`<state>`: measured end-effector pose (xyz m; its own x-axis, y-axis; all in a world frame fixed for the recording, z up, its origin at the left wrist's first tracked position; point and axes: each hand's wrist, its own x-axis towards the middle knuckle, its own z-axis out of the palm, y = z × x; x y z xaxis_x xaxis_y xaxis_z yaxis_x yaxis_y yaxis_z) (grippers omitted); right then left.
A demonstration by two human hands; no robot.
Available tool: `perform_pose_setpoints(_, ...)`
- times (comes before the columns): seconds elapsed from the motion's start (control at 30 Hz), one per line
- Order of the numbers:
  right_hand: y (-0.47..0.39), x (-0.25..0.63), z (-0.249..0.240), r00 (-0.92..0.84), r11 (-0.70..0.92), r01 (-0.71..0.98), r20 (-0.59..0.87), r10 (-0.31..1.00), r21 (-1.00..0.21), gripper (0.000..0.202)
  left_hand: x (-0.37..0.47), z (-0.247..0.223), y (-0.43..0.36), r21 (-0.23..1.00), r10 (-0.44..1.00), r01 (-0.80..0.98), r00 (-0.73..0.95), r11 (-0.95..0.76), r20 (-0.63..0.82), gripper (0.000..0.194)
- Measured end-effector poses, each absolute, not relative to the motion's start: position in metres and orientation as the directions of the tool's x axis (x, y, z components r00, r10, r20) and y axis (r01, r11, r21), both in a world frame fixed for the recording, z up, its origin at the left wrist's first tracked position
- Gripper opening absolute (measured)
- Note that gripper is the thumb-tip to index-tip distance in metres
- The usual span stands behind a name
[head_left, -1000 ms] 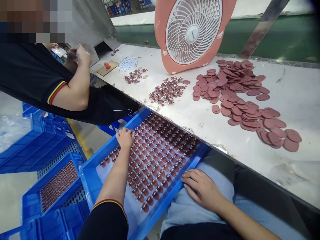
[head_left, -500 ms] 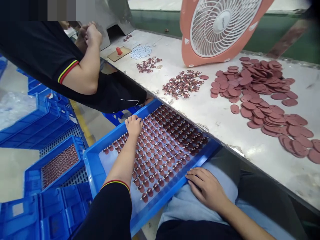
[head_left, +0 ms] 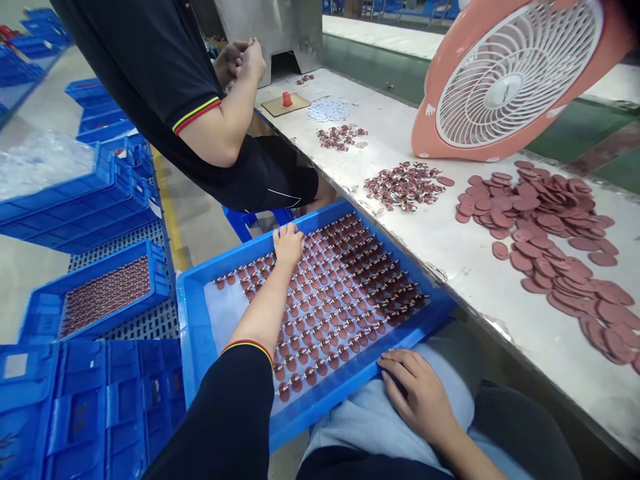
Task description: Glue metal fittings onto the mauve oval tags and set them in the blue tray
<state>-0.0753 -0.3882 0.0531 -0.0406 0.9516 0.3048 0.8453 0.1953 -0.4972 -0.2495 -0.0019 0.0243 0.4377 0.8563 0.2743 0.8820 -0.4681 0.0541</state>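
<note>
Nearest to the seated person: right hand (head_left: 419, 392) palm down on the thigh, just outside the near rim of the blue tray (head_left: 193, 333); its fingers lie loosely extended, nothing seen in them, tips at that rim, contact uncertain. In the tray, small brown pieces (head_left: 321, 367) stand in close rows on a white sheet (head_left: 223, 320), bare toward the tray's left end. The tray's long axis, as far as foreshortening lets me judge, runs from the person's left toward the tabletop (head_left: 465, 273). Key relation: left hand (head_left: 289, 245) is at the tray's far rim, by the outermost row, so the rows spread from its fingers back toward the person and rightward; it is the hand nearer the far rows. Its fingers are bent; whether they hold the rim, a piece or nothing, I cannot tell. In the way: the left forearm, crossing above the tray and hiding part of the left-hand rows. Right of the tray, the tabletop edge comes close over its right corner; beyond that edge, loose small parts (head_left: 404, 187) and a spread heap of brown ovals (head_left: 555, 217), with an orange fan (head_left: 507, 91) behind. Left of the tray, stacked blue crates (head_left: 83, 400). Past its far rim, a co-worker's hands (head_left: 247, 63), raised together.
</note>
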Motion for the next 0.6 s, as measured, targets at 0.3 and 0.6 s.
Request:
perform_pose_setpoints(0.3, -0.3878, -0.077, 0.0536, -0.006, 0.173, 0.838, 0.309, 0.951, -0.517, 0.02, -0.2475, 0.0253, -0.0023, 0.024, 0.857, 0.89, 0.431, -0.455, 0.284, 0.032)
perform_pose_setpoints(0.6, -0.3878, -0.0765, 0.0542, 0.0, 0.173, 0.832, 0.312, 0.95, -0.527, 0.021, -0.2458, 0.0261, -0.0033, 0.029, 0.866, 0.897, 0.416, -0.441, 0.278, 0.031)
